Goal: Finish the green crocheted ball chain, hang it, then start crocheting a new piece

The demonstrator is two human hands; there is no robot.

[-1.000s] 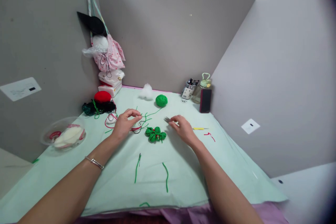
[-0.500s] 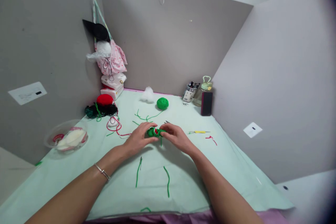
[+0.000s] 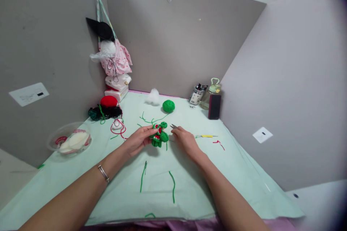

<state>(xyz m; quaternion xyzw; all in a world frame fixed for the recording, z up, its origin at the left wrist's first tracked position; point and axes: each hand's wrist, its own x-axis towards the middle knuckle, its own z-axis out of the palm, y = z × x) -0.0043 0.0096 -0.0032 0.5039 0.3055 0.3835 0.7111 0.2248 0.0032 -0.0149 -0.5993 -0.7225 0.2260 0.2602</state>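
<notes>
My left hand (image 3: 138, 139) pinches a green and red crocheted piece (image 3: 164, 137) with white edging and rounded green lobes, held just above the table. A short green yarn tail hangs below it. To the right, my right hand (image 3: 185, 141) is closed at a pair of scissors (image 3: 174, 126). Only their pointed blades show, aimed up and left toward the crocheted piece but apart from it; the handles are hidden under the fingers.
A green yarn ball (image 3: 168, 106) and white stuffing (image 3: 153, 97) lie beyond my hands. A yellow crochet hook (image 3: 207, 136) is right, a plastic bowl (image 3: 50, 144) left. Nearer are a green strand (image 3: 172, 187) and a threaded needle (image 3: 145, 168). A phone (image 3: 214, 107) stands back right.
My right hand has left the crocheted piece and closed at the scissors. My left hand has turned the piece, so more of its red and green parts show.
</notes>
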